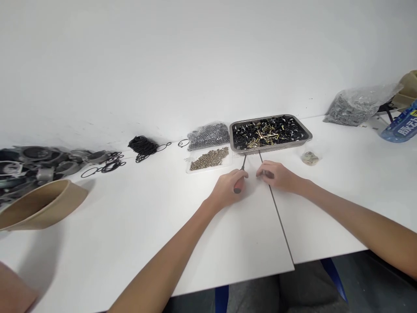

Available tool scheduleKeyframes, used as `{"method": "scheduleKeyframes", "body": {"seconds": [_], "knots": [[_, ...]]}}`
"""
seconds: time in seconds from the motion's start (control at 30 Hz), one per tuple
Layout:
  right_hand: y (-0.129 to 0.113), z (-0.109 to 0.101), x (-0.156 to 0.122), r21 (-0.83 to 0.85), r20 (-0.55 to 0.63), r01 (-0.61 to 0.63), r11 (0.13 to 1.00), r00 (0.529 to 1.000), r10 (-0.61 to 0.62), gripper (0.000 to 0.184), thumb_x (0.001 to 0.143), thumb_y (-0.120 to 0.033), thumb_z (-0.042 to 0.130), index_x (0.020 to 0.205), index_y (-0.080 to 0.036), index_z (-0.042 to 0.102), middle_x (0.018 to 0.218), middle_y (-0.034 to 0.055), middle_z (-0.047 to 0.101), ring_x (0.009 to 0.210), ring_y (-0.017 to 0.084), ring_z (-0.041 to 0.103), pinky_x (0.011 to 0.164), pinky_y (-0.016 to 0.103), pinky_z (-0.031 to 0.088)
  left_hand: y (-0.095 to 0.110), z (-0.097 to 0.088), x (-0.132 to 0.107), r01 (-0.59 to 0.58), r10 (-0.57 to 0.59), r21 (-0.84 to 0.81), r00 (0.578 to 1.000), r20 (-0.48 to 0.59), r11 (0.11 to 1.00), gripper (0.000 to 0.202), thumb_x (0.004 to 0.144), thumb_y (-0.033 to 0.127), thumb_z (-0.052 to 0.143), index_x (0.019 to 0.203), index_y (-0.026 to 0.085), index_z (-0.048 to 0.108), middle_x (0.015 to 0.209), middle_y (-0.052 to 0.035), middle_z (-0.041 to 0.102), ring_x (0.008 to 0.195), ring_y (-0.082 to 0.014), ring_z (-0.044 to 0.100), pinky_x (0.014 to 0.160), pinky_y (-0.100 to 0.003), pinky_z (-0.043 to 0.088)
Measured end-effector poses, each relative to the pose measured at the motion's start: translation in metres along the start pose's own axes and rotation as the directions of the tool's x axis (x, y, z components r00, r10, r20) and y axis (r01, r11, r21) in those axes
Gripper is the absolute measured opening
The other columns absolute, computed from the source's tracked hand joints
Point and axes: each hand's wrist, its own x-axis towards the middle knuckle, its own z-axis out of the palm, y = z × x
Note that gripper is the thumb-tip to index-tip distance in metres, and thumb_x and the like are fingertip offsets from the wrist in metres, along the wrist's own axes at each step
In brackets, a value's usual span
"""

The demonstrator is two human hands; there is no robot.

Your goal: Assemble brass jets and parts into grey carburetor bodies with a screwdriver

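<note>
My left hand (227, 187) is closed around a screwdriver (239, 185) with a red and black handle, its dark shaft pointing away toward the tray. Just to the right, my right hand (276, 176) rests near the seam in the table with its fingers curled in a pinch. Something small and dark shows at those fingers, too hidden to name. Beyond both hands lies a metal tray (239, 151) heaped with black clips and brass-coloured screws. A shallow white tray (192, 170) of small bronze-coloured pieces sits ahead of my left hand.
Behind the white tray lies a bag of dark beads (208, 135). Black rubber rings (142, 147) and grey ring-shaped parts (45, 167) are at left, near a tan curved container (48, 208). Rightward are a small clear bag (309, 158), a bag of grey pieces (350, 108) and a blue bottle (399, 129).
</note>
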Motion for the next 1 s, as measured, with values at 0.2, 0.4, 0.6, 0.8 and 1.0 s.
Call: {"method": "scheduleKeyframes", "body": {"seconds": [0.2, 0.4, 0.6, 0.8, 1.0], "knots": [[0.0000, -0.0001, -0.0004, 0.003, -0.001, -0.001, 1.000, 1.000, 0.001, 0.023, 0.077, -0.004, 0.047, 0.087, -0.017, 0.064, 0.091, 0.0032, 0.061, 0.060, 0.008, 0.047, 0.063, 0.025, 0.041, -0.0012, 0.0008, -0.0002, 0.007, -0.007, 0.004, 1.000, 0.011, 1.000, 0.027, 0.073, 0.012, 0.051, 0.098, 0.019, 0.058, 0.086, -0.0046, 0.065, 0.070, -0.0157, 0.059, 0.067, -0.027, 0.046], [0.0009, 0.0002, -0.0001, 0.007, -0.008, 0.006, 1.000, 1.000, -0.006, 0.023, 0.078, -0.005, 0.047, 0.087, -0.017, 0.064, 0.091, 0.0030, 0.060, 0.060, 0.007, 0.047, 0.062, 0.024, 0.041, -0.0023, 0.0018, -0.0009, 0.000, 0.000, 0.001, 1.000, 0.003, 1.000, 0.027, 0.073, 0.012, 0.050, 0.098, 0.020, 0.057, 0.086, -0.0041, 0.065, 0.070, -0.0149, 0.059, 0.068, -0.027, 0.046], [0.0013, 0.0003, 0.0002, 0.004, -0.008, 0.007, 1.000, 1.000, -0.007, 0.023, 0.077, -0.004, 0.047, 0.087, -0.017, 0.064, 0.090, 0.0030, 0.060, 0.060, 0.007, 0.047, 0.062, 0.024, 0.041, -0.0012, 0.0009, -0.0003, 0.002, -0.002, -0.001, 1.000, 0.011, 1.000, 0.027, 0.073, 0.013, 0.050, 0.098, 0.019, 0.058, 0.087, -0.0048, 0.065, 0.071, -0.0156, 0.060, 0.068, -0.027, 0.046], [0.0000, 0.0001, 0.0003, 0.009, -0.002, 0.001, 1.000, 1.000, -0.001, 0.024, 0.077, -0.004, 0.047, 0.087, -0.017, 0.064, 0.091, 0.0032, 0.060, 0.060, 0.007, 0.047, 0.062, 0.025, 0.041, -0.0020, 0.0013, -0.0002, -0.003, 0.003, 0.001, 1.000, 0.001, 1.000, 0.027, 0.073, 0.012, 0.050, 0.098, 0.019, 0.058, 0.086, -0.0046, 0.065, 0.070, -0.0152, 0.059, 0.067, -0.027, 0.046], [0.0014, 0.0007, 0.0002, 0.004, -0.008, 0.009, 1.000, 1.000, -0.009, 0.023, 0.078, -0.004, 0.047, 0.087, -0.017, 0.064, 0.090, 0.0030, 0.060, 0.059, 0.007, 0.047, 0.062, 0.025, 0.041, -0.0015, 0.0008, -0.0002, 0.005, -0.005, 0.001, 1.000, 0.015, 1.000, 0.027, 0.073, 0.013, 0.050, 0.099, 0.019, 0.057, 0.088, -0.0053, 0.066, 0.072, -0.0160, 0.061, 0.068, -0.028, 0.047]]}}
